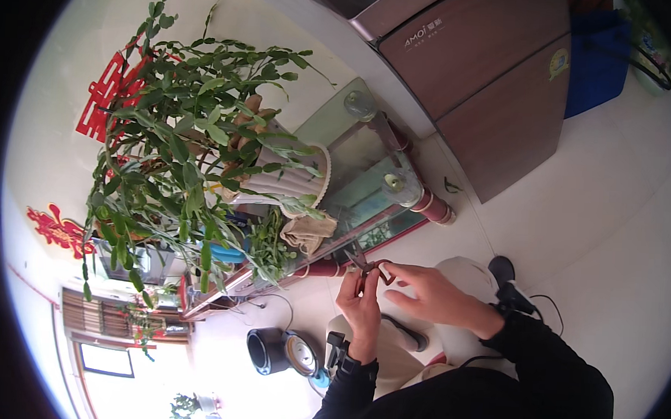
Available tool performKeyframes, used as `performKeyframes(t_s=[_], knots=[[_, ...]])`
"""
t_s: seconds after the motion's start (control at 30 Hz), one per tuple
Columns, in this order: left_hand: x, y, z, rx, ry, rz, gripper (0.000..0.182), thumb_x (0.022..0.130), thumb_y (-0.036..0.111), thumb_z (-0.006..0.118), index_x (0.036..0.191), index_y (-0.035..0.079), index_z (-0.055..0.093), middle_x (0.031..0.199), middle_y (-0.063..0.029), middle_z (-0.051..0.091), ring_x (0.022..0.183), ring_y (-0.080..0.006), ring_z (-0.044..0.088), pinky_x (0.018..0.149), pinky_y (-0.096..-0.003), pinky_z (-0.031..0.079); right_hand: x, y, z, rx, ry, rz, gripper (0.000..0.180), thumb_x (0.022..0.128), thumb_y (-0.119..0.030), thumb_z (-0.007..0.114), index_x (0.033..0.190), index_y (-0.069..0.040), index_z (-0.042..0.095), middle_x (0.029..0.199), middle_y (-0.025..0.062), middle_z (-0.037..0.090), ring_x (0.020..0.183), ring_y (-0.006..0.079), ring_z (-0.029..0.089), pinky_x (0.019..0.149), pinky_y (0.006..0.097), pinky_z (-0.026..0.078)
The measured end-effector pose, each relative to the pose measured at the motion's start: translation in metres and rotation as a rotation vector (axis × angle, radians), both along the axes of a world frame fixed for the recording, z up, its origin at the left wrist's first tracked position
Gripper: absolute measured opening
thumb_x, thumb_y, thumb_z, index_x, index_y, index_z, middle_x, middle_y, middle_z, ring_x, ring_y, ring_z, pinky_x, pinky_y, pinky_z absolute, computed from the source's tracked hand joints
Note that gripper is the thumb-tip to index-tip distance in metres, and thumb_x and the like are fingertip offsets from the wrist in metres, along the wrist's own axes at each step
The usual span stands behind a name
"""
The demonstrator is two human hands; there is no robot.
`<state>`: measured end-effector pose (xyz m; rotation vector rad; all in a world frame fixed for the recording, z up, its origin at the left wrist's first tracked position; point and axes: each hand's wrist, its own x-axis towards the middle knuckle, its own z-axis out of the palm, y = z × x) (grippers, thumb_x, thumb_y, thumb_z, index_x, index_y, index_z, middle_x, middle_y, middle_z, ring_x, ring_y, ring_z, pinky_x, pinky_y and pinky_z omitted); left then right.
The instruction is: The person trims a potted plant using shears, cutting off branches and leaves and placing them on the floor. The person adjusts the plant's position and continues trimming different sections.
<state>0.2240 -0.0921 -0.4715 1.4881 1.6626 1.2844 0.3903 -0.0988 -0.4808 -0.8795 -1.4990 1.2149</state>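
Observation:
In front of my knees, my left hand (360,306) pinches a pair of scissors (370,266) near the pivot and the red handles. The steel blades are slightly parted and point toward the glass-topped table. The forefinger of my right hand (430,298) touches a handle loop, while its thumb stands apart; whether it grips the loop is unclear. Beyond the blades, a crumpled beige cloth (310,232) lies on the glass beside a heap of green cut stems (271,246). A large Christmas cactus (185,139) with long drooping stems grows from a white ribbed pot (286,170).
The glass table (344,207) has red column legs (435,206). Behind it stands a brown refrigerator (490,87), with a blue bag (596,58) alongside. A fallen green stem (452,185) lies on the tiled floor. To the left are a dark round pot (265,351) and a cable (285,306).

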Motion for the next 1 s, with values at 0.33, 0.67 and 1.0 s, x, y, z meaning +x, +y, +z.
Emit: performKeyframes(t_s=[0.33,0.67,1.0], knots=[[-0.071,-0.008,-0.036,0.095,0.403,0.058,0.01,0.083,0.0,0.072,0.093,0.001,0.071,0.065,0.0004,0.046,0.06,-0.009,0.041,0.053,-0.0265,0.033,0.081,0.049,-0.182,-0.12,-0.737,-0.419,0.027,0.085,-0.026,0.066,0.09,0.0,0.062,0.089,0.0198,0.065,0.086,0.0382,0.064,0.076,0.0481,0.05],[-0.081,0.018,-0.077,0.031,0.549,-0.194,0.013,0.079,-0.001,0.076,0.091,-0.002,0.071,0.068,-0.0031,0.053,0.056,-0.0115,0.044,0.048,-0.0284,0.032,0.029,0.14,-0.364,-0.172,-1.011,-0.221,0.03,0.079,-0.019,0.067,0.099,0.003,0.062,0.104,0.0179,0.061,0.096,0.0354,0.063,0.083,0.0437,0.053],[-0.108,0.029,-0.11,-0.058,0.67,-0.413,0.019,0.074,-0.002,0.075,0.093,0.001,0.072,0.069,-0.0074,0.06,0.061,-0.0221,0.054,0.054,-0.035,0.044,0.021,0.259,-0.451,-0.17,-1.144,-0.512,0.021,0.078,-0.02,0.064,0.096,-0.012,0.072,0.13,0.0147,0.053,0.12,0.0329,0.05,0.089,0.0432,0.051]])
